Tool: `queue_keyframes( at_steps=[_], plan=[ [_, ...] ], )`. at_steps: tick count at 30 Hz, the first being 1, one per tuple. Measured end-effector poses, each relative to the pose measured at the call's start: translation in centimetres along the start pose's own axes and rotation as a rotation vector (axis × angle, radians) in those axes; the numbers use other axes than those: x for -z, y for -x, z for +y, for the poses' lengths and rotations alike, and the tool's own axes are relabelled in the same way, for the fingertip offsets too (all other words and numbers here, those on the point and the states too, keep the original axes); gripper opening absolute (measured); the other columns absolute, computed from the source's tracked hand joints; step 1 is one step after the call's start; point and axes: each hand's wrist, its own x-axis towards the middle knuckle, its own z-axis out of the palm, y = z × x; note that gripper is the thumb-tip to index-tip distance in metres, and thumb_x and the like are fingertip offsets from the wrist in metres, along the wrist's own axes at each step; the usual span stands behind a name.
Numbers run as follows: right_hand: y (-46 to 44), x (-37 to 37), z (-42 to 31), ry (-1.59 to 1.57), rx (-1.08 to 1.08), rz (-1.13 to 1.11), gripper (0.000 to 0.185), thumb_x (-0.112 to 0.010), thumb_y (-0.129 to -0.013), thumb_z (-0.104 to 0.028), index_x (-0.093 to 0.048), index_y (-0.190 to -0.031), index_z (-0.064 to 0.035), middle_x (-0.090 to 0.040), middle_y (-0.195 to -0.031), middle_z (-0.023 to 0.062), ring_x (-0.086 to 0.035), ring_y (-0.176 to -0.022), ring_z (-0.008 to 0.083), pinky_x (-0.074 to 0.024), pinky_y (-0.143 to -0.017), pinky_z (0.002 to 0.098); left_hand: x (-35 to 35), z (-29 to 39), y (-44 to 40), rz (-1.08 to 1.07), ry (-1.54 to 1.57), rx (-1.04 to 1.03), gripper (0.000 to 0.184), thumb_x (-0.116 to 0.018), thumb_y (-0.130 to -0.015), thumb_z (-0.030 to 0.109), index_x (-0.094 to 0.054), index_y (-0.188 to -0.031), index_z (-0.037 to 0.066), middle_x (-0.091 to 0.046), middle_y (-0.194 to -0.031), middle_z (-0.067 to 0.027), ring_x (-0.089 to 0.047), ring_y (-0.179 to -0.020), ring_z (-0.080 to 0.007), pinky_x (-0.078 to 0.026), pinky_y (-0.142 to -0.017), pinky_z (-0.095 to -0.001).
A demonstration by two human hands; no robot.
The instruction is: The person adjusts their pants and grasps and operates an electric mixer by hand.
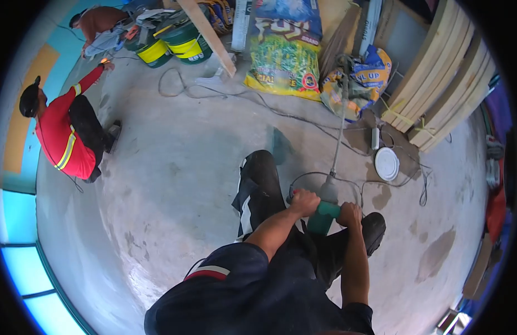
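Note:
A green electric paddle mixer (321,221) lies low between my bent knees. My left hand (304,202) is wrapped round its handle on one side, beside a red part. My right hand (349,214) grips the opposite side, fingers closed. From the mixer's grey gear housing, a long metal shaft (340,134) stretches forward across the floor. Its far end reaches a crumpled yellow and blue bag (370,78), where I cannot make out the paddle clearly. A dark cable curves round near the housing.
Cables (258,100) snake over the concrete floor (174,206). Right of the shaft sits a round white lid (386,163). Stacked boards (437,72), a printed sack (283,50) and green buckets (186,42) stand ahead. A person in red (66,134) crouches at left; another person (99,25) bends behind.

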Motion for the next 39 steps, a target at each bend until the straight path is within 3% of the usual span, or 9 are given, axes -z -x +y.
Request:
queue_keyframes(
  at_steps=[8,11,17,21,33,37,39],
  plan=[
    [0.1,-0.8,0.2,-0.014,-0.036,0.037,0.020,-0.068,-0.066,-0.019,-0.071,-0.079,-0.0034,-0.068,-0.089,0.0219,-0.066,-0.089,0.0375,-0.0528,-0.079,0.0455,0.5,0.2,0.3,-0.013,0.023,-0.018,0.011,-0.063,-0.068,0.013,-0.071,-0.072,0.006,-0.070,-0.078,-0.0153,-0.070,-0.078,-0.0309,-0.053,-0.074,-0.0406],
    [-0.2,-0.9,0.5,-0.002,-0.038,0.035,0.021,-0.068,-0.065,-0.020,-0.071,-0.078,-0.0037,-0.068,-0.089,0.0216,-0.067,-0.088,0.0374,-0.0536,-0.077,0.0448,0.0,0.4,-0.1,-0.032,0.020,0.008,0.011,-0.065,-0.068,0.012,-0.072,-0.076,0.008,-0.070,-0.086,-0.0157,-0.070,-0.085,-0.0309,-0.054,-0.077,-0.0405],
    [0.1,-1.7,0.4,0.065,-0.013,0.053,0.020,-0.067,-0.065,-0.017,-0.072,-0.081,-0.0072,-0.070,-0.090,0.0174,-0.068,-0.087,0.0322,-0.0543,-0.076,0.0430,2.2,0.9,1.0,-0.063,0.166,0.066,0.016,-0.064,-0.072,0.015,-0.072,-0.081,0.004,-0.070,-0.090,-0.0178,-0.068,-0.091,-0.0354,-0.053,-0.080,-0.0439],
    [0.0,-2.0,1.0,0.033,-0.022,0.038,0.022,-0.068,-0.067,-0.021,-0.072,-0.084,-0.0082,-0.070,-0.091,0.0168,-0.068,-0.089,0.0322,-0.0532,-0.077,0.0432,2.7,1.6,0.3,-0.151,0.091,0.068,0.024,-0.063,-0.074,0.022,-0.072,-0.086,0.003,-0.069,-0.094,-0.0205,-0.067,-0.091,-0.0347,-0.052,-0.083,-0.0432],
    [0.3,-2.5,0.9,-0.016,-0.019,0.163,0.025,-0.068,-0.066,-0.023,-0.072,-0.084,-0.0067,-0.069,-0.092,0.0184,-0.068,-0.088,0.0329,-0.0537,-0.076,0.0431,3.1,1.3,0.7,-0.172,0.082,0.089,0.024,-0.063,-0.070,0.016,-0.070,-0.089,0.002,-0.068,-0.096,-0.0216,-0.065,-0.093,-0.0381,-0.052,-0.081,-0.0468],
    [0.6,-2.3,0.8,0.000,0.012,0.228,0.023,-0.066,-0.067,-0.025,-0.073,-0.079,-0.0065,-0.069,-0.087,0.0193,-0.068,-0.083,0.0348,-0.0534,-0.074,0.0441,2.9,1.3,0.9,-0.136,0.040,0.047,0.024,-0.063,-0.073,0.021,-0.070,-0.086,0.002,-0.069,-0.091,-0.0212,-0.067,-0.090,-0.0353,-0.053,-0.078,-0.0460],
    [0.6,-1.9,1.0,0.003,0.001,0.154,0.024,-0.067,-0.067,-0.024,-0.072,-0.083,-0.0058,-0.069,-0.091,0.0186,-0.067,-0.086,0.0342,-0.0533,-0.076,0.0436,2.7,1.3,0.8,-0.133,0.046,0.044,0.022,-0.063,-0.073,0.020,-0.070,-0.085,0.002,-0.069,-0.090,-0.0211,-0.067,-0.089,-0.0355,-0.053,-0.078,-0.0456]
  ],
)
